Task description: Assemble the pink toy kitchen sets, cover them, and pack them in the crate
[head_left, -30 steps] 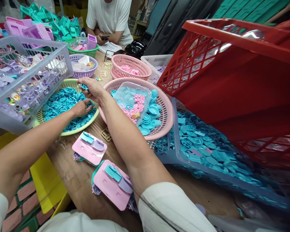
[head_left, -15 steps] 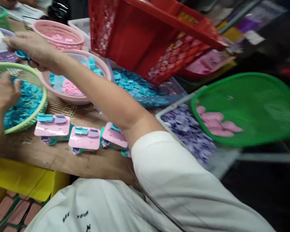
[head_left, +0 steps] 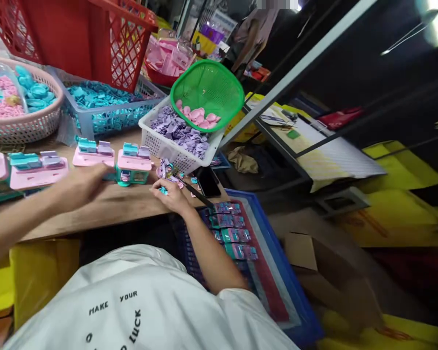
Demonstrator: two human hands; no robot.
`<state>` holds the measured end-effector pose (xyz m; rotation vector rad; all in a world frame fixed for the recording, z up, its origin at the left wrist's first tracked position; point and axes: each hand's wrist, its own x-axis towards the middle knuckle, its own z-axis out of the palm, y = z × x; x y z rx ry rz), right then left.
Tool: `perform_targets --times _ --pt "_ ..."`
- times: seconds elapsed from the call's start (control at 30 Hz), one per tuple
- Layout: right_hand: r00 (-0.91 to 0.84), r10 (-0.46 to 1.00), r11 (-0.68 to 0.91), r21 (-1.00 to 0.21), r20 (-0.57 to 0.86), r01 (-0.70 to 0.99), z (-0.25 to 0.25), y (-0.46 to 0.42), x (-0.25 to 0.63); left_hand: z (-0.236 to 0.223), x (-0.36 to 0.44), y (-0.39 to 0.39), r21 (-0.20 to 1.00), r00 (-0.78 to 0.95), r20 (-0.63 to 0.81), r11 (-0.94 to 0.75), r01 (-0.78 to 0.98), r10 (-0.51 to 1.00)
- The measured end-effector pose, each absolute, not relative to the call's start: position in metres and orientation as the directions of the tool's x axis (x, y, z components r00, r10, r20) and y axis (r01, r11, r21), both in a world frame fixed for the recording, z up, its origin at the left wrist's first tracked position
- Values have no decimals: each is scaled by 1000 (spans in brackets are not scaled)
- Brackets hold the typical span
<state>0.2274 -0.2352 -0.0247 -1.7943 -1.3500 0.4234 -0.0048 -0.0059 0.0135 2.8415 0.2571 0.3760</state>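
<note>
My right hand [head_left: 172, 193] rests at the table's front right corner, fingers curled round small teal parts [head_left: 163, 190]. My left hand [head_left: 81, 184] lies on the wooden table [head_left: 105, 209], blurred, its fingertips close to a pink-topped toy assembly [head_left: 133, 163] with a teal base. Two more pink assemblies [head_left: 93, 153] [head_left: 36, 171] stand in a row to the left. A small heap of mixed loose pieces [head_left: 167, 170] lies just beyond my right hand, beside a thin dark rod [head_left: 195, 193].
A white basket of purple pieces [head_left: 178, 154] holds a tilted green basket [head_left: 208, 80] with pink pieces. Behind are a grey-blue basket of teal parts [head_left: 105, 121], a pink basket [head_left: 25, 127] and a red crate [head_left: 76, 34]. A black phone [head_left: 209, 181] lies at the table edge. A blue crate [head_left: 277, 272] of finished toys sits on the floor.
My view has swung right. My right hand came from the baskets down to the table's front corner. My left hand left the teal-parts basket and now lies by the pink assemblies.
</note>
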Motion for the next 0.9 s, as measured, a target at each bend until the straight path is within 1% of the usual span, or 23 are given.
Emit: perform_targets --times 0.07,0.1,0.2,0.3,0.4,0.53,0.63,0.77,0.83,0.9 --pt "356 901 -63 -739 246 670 -53 -237 234 -8 34 -49 234 980 176 -971 52 95" --pt "342 899 -46 -718 274 695 -62 -238 238 -19 50 -64 204 983 170 -978 41 77" --pt "330 860 13 -665 388 747 -78 -246 248 -45 73 -83 143 959 257 -986 81 116" --pt "367 803 47 -665 469 746 -87 -257 256 -57 62 -84 145 932 333 -985 97 141" --pt "385 786 71 -690 483 720 -92 -262 258 -59 41 -85 145 904 391 -981 128 176" --pt "409 778 65 -709 476 702 -90 -269 256 -56 16 -88 153 817 470 -943 297 334" --pt "423 754 57 -693 502 719 -89 -283 258 -52 9 -91 167 779 489 -919 357 392" --pt "431 733 21 -651 526 759 -90 -304 266 -49 24 -102 193 807 479 -939 286 344" --pt "440 742 -25 -635 506 772 -89 -307 269 -52 37 -109 192 841 464 -959 210 277" --pt "447 761 -82 -614 470 785 -87 -305 271 -56 51 -112 167 863 457 -973 157 217"
